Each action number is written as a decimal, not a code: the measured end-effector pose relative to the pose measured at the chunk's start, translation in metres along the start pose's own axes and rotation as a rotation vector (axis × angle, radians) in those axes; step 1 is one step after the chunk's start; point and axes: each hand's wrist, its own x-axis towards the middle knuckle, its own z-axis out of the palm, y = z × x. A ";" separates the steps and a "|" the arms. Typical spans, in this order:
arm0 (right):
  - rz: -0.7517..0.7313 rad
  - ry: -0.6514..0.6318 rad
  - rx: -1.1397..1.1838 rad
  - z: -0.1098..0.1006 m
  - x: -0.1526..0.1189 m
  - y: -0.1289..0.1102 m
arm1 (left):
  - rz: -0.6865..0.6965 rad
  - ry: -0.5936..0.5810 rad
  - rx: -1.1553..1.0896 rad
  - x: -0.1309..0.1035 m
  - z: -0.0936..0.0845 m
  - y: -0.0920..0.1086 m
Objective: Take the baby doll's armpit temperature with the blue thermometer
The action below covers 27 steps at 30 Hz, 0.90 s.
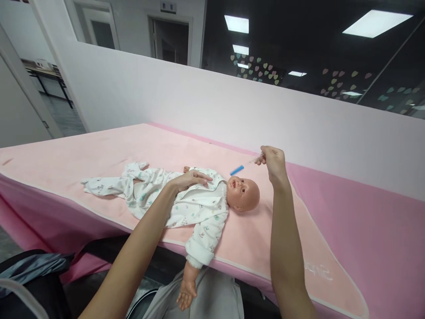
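Clearly, left hand [192, 178] lies flat on the doll [199, 199]; right hand [272, 160] pinches a swab [237, 170] near its face, and a slip could poke the eye.

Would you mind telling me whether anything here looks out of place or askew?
The doll lies near the table's front edge, one arm hanging off it. The left hand rests on its chest; the right hand holds a blue-tipped stick above its face.

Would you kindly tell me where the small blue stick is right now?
In the head view, the blue stick lies on the pink mat, just above the doll's head, between the left hand and the raised right hand.
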 end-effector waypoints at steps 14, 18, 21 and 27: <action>0.228 -0.070 0.182 0.012 0.000 0.003 | -0.034 0.117 -0.154 0.000 0.001 -0.004; 0.245 -0.064 0.152 0.016 0.002 0.007 | -0.017 0.129 -0.165 -0.001 0.002 -0.003; 0.229 -0.070 0.104 0.017 0.000 0.004 | -0.010 0.101 -0.177 -0.001 0.003 -0.003; 0.054 -0.026 0.031 0.016 -0.010 -0.016 | -0.011 0.098 -0.162 -0.001 0.004 -0.001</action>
